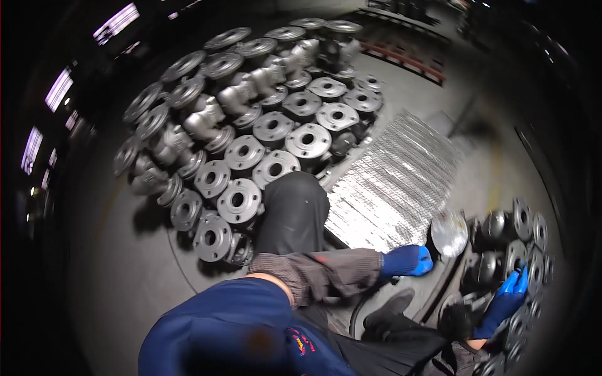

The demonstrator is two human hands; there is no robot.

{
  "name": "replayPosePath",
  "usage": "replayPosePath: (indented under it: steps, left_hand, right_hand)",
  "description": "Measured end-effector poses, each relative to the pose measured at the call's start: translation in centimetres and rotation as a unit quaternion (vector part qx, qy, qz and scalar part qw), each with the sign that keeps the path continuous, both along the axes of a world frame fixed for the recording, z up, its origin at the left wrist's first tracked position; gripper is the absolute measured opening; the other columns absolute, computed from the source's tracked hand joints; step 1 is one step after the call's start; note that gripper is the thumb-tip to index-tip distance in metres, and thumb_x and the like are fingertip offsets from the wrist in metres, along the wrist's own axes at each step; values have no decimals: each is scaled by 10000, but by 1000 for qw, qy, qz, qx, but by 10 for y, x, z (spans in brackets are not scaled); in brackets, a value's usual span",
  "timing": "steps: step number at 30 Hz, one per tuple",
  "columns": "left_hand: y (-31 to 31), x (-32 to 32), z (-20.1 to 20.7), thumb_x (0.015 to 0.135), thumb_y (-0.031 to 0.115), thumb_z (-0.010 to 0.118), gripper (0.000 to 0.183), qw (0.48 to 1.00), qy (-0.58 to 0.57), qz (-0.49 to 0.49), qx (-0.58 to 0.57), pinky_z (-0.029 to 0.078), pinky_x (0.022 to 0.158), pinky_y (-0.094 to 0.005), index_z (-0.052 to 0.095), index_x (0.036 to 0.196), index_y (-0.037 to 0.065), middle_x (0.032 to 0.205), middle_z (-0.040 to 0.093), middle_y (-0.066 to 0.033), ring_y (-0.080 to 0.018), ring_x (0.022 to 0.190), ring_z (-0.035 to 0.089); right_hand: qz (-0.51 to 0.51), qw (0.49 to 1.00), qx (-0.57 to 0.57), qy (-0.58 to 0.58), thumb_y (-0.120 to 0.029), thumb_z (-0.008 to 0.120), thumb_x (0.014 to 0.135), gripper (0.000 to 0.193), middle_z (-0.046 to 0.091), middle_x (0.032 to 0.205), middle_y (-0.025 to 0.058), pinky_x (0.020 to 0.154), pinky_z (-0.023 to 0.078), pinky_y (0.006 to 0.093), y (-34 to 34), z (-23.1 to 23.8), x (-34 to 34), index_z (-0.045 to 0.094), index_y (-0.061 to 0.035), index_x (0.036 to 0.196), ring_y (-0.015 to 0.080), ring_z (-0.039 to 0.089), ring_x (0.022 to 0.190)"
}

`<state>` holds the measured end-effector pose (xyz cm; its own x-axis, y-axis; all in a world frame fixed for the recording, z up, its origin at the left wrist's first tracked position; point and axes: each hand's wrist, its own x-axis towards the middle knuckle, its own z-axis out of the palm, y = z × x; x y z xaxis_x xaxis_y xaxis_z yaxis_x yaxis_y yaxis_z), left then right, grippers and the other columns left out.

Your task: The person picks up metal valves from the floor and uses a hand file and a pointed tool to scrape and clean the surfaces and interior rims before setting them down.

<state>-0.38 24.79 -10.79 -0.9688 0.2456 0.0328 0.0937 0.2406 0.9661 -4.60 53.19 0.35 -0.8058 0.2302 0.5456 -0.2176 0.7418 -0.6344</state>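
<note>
My right hand [509, 293], in a dark blue glove with bright blue fingertips, reaches into a group of grey metal castings at the right. Its fingers close on the flange of a valve body [515, 255], over the edge near the bore; the thumb is hidden. My left hand [407, 261], gloved alike, hovers beside a shiny round plate [449, 233]. Its fingers look curled together, and nothing shows in them; the underside is out of sight. The left forearm crosses in front of my bent knee [293, 203].
Many flanged valve bodies [308, 140] stand in rows on the floor at the left and ahead. A silver foil-like sheet [395, 175] lies between them and the right-hand castings. A red rack [401, 57] is at the back. My shoe [398, 302] rests below.
</note>
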Motion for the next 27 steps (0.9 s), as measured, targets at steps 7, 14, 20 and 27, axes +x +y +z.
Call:
replayPosePath:
  steps: [7, 14, 20, 27]
  left_hand:
    - [-209, 103, 222, 669, -63, 462, 413, 802, 551, 220, -70, 481, 846, -375, 657, 1023, 24, 1048, 654, -156, -271, 965, 612]
    - [-265, 205, 284, 681, -79, 442, 424, 679, 621, 289, -265, 483, 772, -347, 662, 1032, 13, 1029, 666, -149, -232, 879, 610]
    - [-289, 258, 286, 691, -93, 425, 434, 655, 591, 340, -326, 485, 708, -323, 666, 1039, 3, 1012, 676, -142, -199, 805, 609]
    - [-318, 279, 248, 703, -110, 404, 447, 647, 539, 423, -334, 487, 634, -294, 671, 1048, -8, 992, 688, -134, -160, 719, 607]
  right_hand:
    - [176, 967, -73, -169, -129, 536, 926, 290, 675, 974, 81, 758, 487, 297, -135, -17, -46, 610, 5, 1172, 164, 616, 819]
    - [184, 968, 88, -148, -209, 581, 887, 289, 697, 936, 158, 730, 499, 325, -208, -69, -56, 647, -22, 1098, 229, 675, 829]
    - [211, 960, 71, -170, -205, 573, 897, 299, 700, 950, 139, 709, 491, 320, -218, -77, -49, 638, -28, 1129, 205, 659, 791]
    - [264, 929, -129, -225, -268, 544, 949, 297, 686, 878, 68, 563, 468, 243, -162, -91, -74, 640, -64, 1141, 105, 600, 713]
